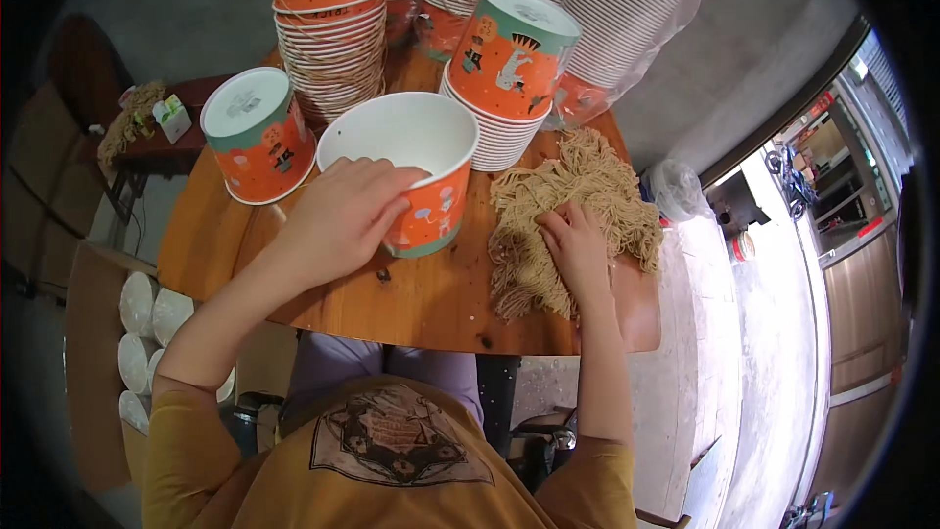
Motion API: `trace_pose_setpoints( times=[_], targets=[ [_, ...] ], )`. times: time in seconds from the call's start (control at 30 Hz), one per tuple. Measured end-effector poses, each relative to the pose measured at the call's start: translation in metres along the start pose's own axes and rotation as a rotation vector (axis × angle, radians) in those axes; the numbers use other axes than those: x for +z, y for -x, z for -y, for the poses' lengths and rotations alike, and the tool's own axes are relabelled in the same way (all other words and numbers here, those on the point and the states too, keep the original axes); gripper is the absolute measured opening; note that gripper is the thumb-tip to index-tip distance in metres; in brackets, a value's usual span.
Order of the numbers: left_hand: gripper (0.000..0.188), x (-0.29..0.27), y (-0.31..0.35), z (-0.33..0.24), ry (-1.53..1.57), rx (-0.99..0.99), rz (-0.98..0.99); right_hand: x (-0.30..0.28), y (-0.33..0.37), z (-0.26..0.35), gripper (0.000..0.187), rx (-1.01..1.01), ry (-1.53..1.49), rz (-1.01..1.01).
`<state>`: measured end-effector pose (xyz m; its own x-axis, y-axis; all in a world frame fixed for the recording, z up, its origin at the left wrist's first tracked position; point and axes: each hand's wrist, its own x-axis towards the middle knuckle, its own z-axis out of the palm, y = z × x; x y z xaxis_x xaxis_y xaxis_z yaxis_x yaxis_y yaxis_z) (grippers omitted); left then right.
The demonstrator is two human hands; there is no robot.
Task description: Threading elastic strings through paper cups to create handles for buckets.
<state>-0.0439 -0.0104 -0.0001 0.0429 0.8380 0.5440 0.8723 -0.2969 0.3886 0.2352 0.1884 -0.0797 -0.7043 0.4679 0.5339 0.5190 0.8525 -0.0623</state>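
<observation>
An orange paper bucket (436, 211) with a white inside, a green base band and printed figures stands upright on the wooden table (431, 304). My left hand (345, 216) grips its near left rim, the fingers over the edge and the thumb outside. To the right of it lies a loose heap of tan cords (578, 186), at the table's right side. My right hand (576, 247) rests on this heap with its fingers curled and pinched into some strands. The fingertips are partly sunk among the cords.
An upside-down bucket (258, 132) stands left. Behind are a tall stack of buckets (333, 49), another stack topped by an inverted bucket (514, 49), and plastic-wrapped stacks (627, 5). A cardboard box (93, 382) with white round-ended items sits on the floor at left.
</observation>
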Motion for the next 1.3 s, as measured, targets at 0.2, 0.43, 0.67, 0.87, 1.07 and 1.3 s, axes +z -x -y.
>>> trace_pose_setpoints(
  times=[0.2,0.43,0.67,0.87,1.07,1.3],
  targets=[
    [0.037,0.015,0.016,0.002,-0.178,0.105,0.041,-0.014,-0.007,0.022,0.008,0.006,0.000,-0.094],
    [0.056,0.029,0.026,-0.038,0.110,0.146,-0.104,-0.041,-0.002,0.109,0.016,-0.066,-0.409,-0.022],
    [0.043,0.039,0.055,-0.053,0.846,-0.564,0.331,-0.040,0.005,0.147,0.017,-0.085,-0.491,-0.053],
    [0.019,0.033,0.067,-0.037,0.828,-0.654,0.383,-0.037,0.016,0.137,0.014,-0.022,-0.441,-0.004],
    [0.014,0.029,0.075,-0.030,0.624,-0.639,0.440,-0.026,0.028,0.117,0.017,0.137,-0.443,0.020],
    [0.010,0.036,0.063,-0.044,0.187,-0.157,0.179,-0.031,0.017,0.164,0.034,0.056,-0.643,-0.009]
  ],
)
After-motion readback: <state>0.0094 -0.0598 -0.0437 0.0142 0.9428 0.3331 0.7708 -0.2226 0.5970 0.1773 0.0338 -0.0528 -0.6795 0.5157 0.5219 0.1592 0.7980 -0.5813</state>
